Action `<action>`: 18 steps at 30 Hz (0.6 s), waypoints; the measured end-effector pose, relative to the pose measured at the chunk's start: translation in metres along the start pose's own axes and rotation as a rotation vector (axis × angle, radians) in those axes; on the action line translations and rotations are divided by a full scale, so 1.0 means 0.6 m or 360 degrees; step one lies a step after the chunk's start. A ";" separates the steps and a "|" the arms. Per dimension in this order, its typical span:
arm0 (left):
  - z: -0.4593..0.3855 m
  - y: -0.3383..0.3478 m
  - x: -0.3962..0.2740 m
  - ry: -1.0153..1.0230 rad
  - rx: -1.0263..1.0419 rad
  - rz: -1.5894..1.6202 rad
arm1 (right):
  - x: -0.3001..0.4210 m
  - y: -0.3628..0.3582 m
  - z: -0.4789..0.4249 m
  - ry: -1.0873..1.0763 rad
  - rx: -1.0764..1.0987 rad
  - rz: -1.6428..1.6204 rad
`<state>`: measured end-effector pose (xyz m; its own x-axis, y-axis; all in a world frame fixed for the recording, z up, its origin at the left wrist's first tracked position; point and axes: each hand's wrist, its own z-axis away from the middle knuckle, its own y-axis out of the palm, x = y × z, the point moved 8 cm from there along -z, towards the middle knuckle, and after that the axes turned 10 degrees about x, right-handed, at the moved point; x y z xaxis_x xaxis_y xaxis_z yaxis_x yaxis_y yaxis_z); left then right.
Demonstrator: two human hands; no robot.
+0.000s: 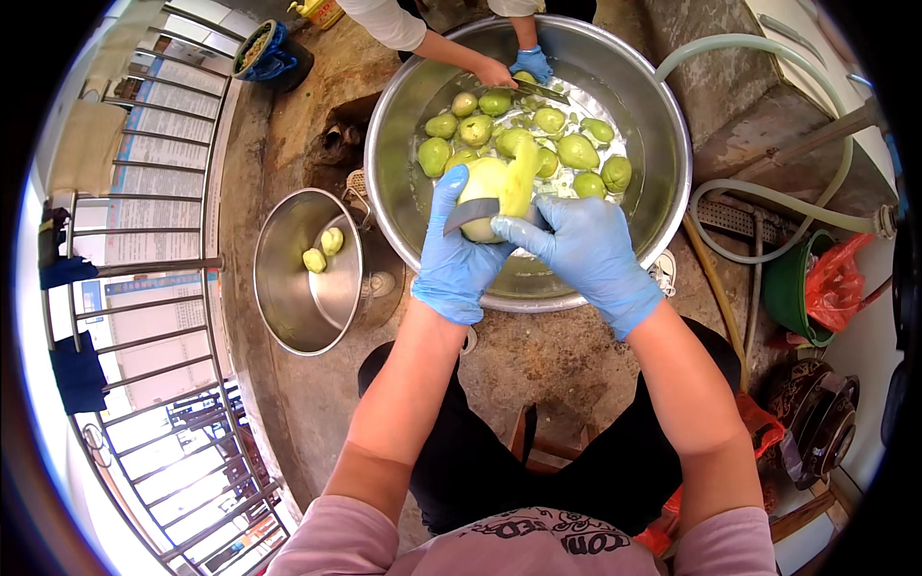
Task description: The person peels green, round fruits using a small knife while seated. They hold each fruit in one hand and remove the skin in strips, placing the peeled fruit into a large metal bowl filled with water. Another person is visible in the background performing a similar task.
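Note:
My left hand [457,248], in a blue glove, holds a partly peeled pale green chayote [481,178] over the near side of a large metal basin [683,209]. My gloved right hand [587,245] grips a knife [475,214], its dark blade lying across the fruit and its handle mostly hidden by my fingers. A long yellow-green strip of peel [522,176] stands up from the blade. Beyond my hands, several unpeeled green chayotes [578,152] lie in shallow water in the basin, with bits of peel among them.
Across the basin, a co-worker's bare hand [495,73] holds a knife [540,91] beside a gloved hand [531,63] on a chayote. At left stands a steel pot [288,317] with two peeled chayotes [323,250]. A hose [774,42] and green bucket [781,288] are at right.

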<state>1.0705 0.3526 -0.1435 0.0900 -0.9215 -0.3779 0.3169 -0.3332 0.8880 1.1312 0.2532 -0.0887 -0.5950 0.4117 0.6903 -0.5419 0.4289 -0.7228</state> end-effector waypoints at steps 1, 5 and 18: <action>-0.003 -0.007 -0.001 0.0049 -0.0017 0.0039 | 0.002 0.000 -0.001 -0.0004 -0.0056 0.0060; -0.026 -0.036 -0.030 0.0180 -0.0172 -0.0113 | -0.019 0.028 0.004 0.0220 0.0074 -0.0759; -0.005 0.016 0.009 -0.0216 0.0228 -0.0119 | -0.035 -0.007 -0.005 0.0459 0.0449 -0.1404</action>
<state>1.0766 0.3447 -0.1377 -0.0596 -0.9082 -0.4142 0.1798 -0.4180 0.8905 1.1476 0.2452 -0.0999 0.2415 0.2320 0.9423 -0.8685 0.4848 0.1033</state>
